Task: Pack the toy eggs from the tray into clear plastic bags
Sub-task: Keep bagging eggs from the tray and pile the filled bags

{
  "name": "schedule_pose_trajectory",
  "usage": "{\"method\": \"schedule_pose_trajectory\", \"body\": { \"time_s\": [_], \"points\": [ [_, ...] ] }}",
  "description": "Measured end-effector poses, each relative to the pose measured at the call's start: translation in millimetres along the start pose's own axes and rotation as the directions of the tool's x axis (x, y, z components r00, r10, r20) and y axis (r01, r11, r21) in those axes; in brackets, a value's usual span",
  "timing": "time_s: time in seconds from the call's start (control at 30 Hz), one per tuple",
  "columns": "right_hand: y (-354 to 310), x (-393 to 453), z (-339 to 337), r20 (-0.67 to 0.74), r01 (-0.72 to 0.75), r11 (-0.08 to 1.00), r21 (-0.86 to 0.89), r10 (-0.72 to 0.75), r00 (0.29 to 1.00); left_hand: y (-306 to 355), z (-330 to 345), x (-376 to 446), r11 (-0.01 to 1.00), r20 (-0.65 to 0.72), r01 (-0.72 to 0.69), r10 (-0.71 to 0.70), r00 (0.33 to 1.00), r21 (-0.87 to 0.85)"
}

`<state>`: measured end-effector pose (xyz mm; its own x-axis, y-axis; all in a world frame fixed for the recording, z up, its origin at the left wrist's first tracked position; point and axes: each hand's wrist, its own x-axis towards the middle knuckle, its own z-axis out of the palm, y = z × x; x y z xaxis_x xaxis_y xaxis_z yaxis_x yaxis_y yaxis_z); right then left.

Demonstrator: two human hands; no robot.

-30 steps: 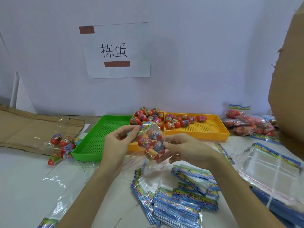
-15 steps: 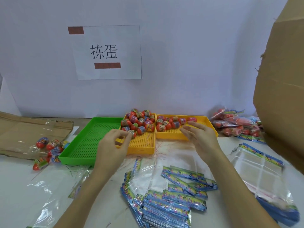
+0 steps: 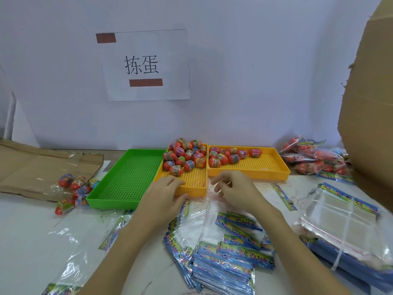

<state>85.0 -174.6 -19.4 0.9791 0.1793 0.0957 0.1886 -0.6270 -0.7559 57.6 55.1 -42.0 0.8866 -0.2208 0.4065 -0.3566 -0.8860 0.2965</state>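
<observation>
Both hands dropped nearer since half a second ago, left hand (image 3: 163,194) and right hand (image 3: 236,189) empty with loosely curled fingers above the clear plastic bags (image 3: 223,258), toy eggs (image 3: 187,155) heaped beyond in the yellow tray (image 3: 193,189) at frame centre.

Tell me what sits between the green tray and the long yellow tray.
In the head view, a smaller yellow tray of toy eggs sits between the green tray and the long yellow tray.

Red-orange toy eggs (image 3: 184,155) with multicoloured bands, perforated yellow trays (image 3: 265,167), green tray (image 3: 127,179).
</observation>
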Motion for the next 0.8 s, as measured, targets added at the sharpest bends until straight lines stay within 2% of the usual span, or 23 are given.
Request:
{"method": "schedule_pose_trajectory", "body": {
  "time_s": [0.1,0.27,0.43,0.57,0.63,0.8],
  "points": [
    [1,-2,-7,0.199,0.065,0.976,-0.210,-0.022,0.980,3,-2,0,0.999,-0.009,-0.023,0.023,1.000,-0.030],
    [7,-1,-22,0.184,-0.048,0.870,-0.490,0.157,0.970,4,-2,-1,0.998,-0.005,-0.041,0.040,0.999,-0.054],
    [7,-6,-44,0.152,-0.125,0.855,-0.504,0.230,0.961,4,-3,-1,0.996,-0.013,-0.042,0.041,0.999,-0.073],
    [6,-14,-62,0.213,-0.190,0.695,-0.694,0.451,0.867,4,-4,0,0.996,-0.002,-0.036,0.036,0.999,-0.077],
    [4,-15,-64,0.200,-0.207,0.700,-0.684,0.453,0.869,4,-4,0,0.996,0.001,-0.035,0.035,0.999,-0.077],
    [10,-10,-61,0.073,-0.252,0.833,-0.493,0.328,0.942,4,-5,-1,0.996,0.011,-0.032,0.033,0.999,-0.089]
  ]
}}
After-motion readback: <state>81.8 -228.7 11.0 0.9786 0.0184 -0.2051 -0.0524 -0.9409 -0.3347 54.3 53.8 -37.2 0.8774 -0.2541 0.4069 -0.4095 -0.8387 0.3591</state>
